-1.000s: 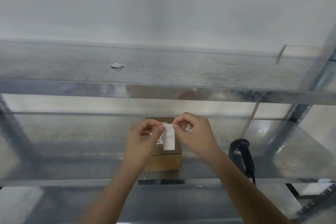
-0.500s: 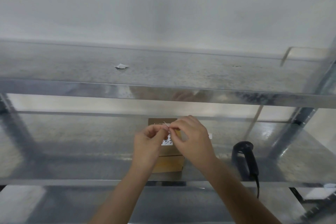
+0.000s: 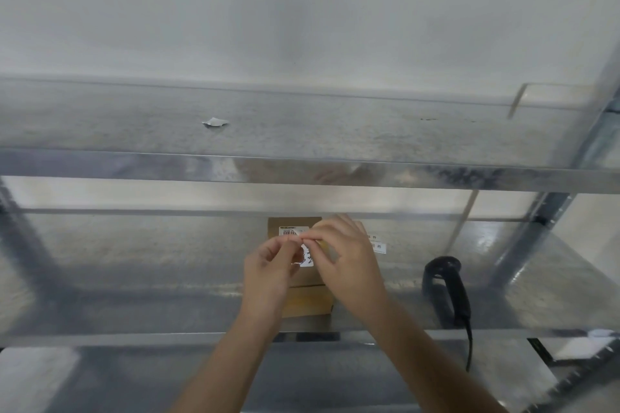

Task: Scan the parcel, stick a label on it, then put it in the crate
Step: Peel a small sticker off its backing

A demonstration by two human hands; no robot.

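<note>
A small brown cardboard parcel (image 3: 307, 300) stands on the middle metal shelf (image 3: 134, 295), with a printed white sticker on its top. Just above it, my left hand (image 3: 268, 270) and my right hand (image 3: 345, 255) meet fingertip to fingertip. Between them they pinch a thin white label (image 3: 303, 237), seen almost edge-on. Both hands cover most of the parcel's top. A black handheld scanner (image 3: 444, 285) lies on the same shelf to the right of the parcel, its cable hanging over the front edge. No crate is in view.
The upper shelf (image 3: 302, 134) carries a scrap of white paper (image 3: 215, 123). White label strips (image 3: 377, 245) lie behind my right hand. A metal upright (image 3: 523, 245) rises at the right. A white box (image 3: 570, 347) sits lower right.
The white label hung flat and facing me a second ago; now it is turned edge-on between my fingertips. Both hands have shifted slightly right and closer together over the parcel.
</note>
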